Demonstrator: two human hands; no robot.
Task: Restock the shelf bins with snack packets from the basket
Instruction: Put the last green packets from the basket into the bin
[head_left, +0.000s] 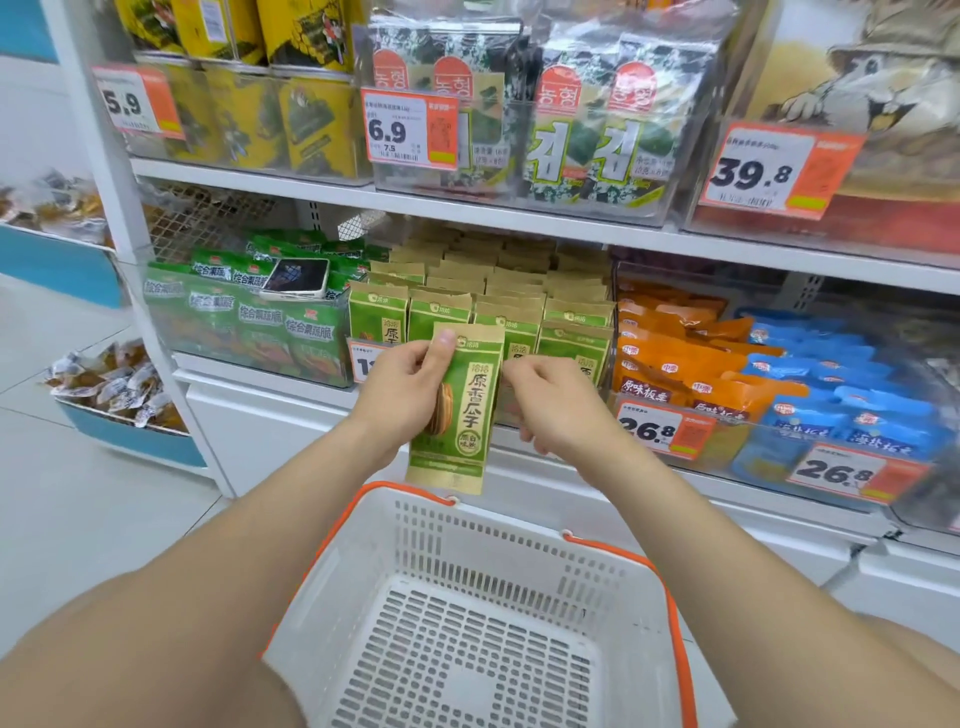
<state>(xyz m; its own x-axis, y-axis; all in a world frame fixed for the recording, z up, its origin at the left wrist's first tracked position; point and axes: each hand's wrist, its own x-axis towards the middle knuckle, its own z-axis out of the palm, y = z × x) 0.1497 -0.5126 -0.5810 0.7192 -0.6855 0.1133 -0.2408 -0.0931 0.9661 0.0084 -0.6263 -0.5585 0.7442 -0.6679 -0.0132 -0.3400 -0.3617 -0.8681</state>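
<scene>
White shelves (467, 208) carry clear snack bins (249, 358) above pale floor tiles (78, 509).

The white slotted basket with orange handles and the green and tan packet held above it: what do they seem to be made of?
White slotted basket: looks like moulded matt plastic, with even punched slots and orange handles. Green and tan packet, pinched by the left hand: probably kraft-style paper or paper-look film; dull, flat, crimped ends.

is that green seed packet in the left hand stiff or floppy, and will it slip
The green seed packet probably holds its shape: it hangs flat from the left hand, pinched near the top. Likely light, since a thumb pinch carries it. Its paper-like surface looks matte, so probably not slippery.
</scene>
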